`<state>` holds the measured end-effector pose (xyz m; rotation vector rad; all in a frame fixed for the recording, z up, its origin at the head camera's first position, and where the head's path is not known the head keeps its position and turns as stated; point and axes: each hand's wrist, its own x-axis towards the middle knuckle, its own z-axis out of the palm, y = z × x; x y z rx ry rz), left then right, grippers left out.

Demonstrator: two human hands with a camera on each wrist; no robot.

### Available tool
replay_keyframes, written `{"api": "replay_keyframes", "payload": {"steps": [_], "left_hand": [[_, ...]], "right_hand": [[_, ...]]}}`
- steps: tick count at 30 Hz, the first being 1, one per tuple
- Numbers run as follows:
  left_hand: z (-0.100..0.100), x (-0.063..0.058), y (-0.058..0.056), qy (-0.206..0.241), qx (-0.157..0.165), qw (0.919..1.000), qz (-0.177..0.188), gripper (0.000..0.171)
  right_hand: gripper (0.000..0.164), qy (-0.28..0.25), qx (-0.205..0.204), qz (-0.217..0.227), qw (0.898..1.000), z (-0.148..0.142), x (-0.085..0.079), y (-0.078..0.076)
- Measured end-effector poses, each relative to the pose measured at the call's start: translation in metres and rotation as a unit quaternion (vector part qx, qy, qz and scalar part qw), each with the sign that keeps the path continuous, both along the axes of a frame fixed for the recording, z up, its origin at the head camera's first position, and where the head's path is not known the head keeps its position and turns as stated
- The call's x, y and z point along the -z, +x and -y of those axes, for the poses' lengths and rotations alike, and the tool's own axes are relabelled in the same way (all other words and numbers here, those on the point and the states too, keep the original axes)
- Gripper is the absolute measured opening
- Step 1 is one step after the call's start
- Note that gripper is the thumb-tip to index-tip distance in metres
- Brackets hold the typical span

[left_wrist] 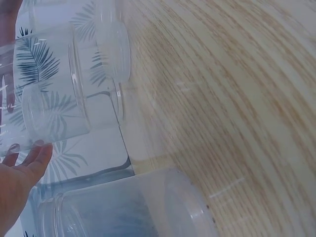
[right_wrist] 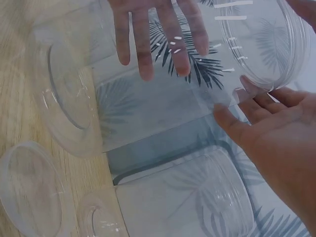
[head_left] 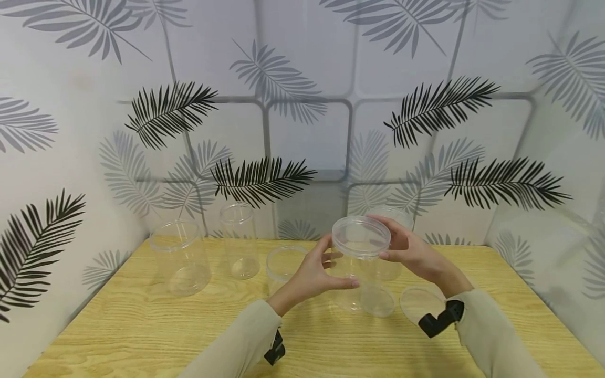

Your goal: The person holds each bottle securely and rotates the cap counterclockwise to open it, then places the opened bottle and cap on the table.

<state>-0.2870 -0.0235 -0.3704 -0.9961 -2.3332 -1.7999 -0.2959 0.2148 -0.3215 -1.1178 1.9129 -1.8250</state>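
Observation:
A clear plastic jar (head_left: 347, 275) stands upright in front of me, a clear round lid (head_left: 361, 237) at its mouth. My left hand (head_left: 314, 270) holds the jar's side, its thumb toward me and its fingers around the far side. With thumb and fingers, my right hand (head_left: 418, 254) grips the lid's rim from the right. Seen from the right wrist, those fingertips are at the jar's rim, while the left hand's fingers (right_wrist: 180, 44) show through the clear wall. Whether the lid is fully seated cannot be told.
A wide clear jar (head_left: 181, 257) and a narrow tall one (head_left: 241, 244) stand at the left. A shorter jar (head_left: 285, 262) is partly behind my left hand, another jar (head_left: 389, 270) behind the right. A loose lid (head_left: 420, 304) lies on the wooden table (head_left: 142, 331) beneath my right wrist.

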Motion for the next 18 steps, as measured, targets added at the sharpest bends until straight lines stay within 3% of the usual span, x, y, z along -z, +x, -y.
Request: {"api": "replay_keyframes", "payload": {"steps": [4, 9, 14, 18], "left_hand": [[0.000, 0.000, 0.001, -0.005, 0.000, 1.0000, 0.006, 0.090], [0.000, -0.008, 0.008, -0.008, -0.003, 0.9999, 0.013, 0.091], [0.002, -0.022, 0.019, -0.001, -0.004, 0.9998, 0.017, 0.088], [0.002, -0.020, 0.017, 0.007, -0.008, 0.9998, 0.014, 0.089]], "right_hand": [[0.070, -0.004, -0.025, 0.011, 1.000, -0.001, -0.001, -0.001], [0.072, 0.007, -0.007, 0.007, 1.000, -0.001, -0.002, 0.003], [0.076, 0.030, 0.069, -0.012, 0.997, 0.002, -0.004, 0.013], [0.079, 0.063, 0.155, -0.029, 0.986, 0.010, -0.006, 0.023]]}}
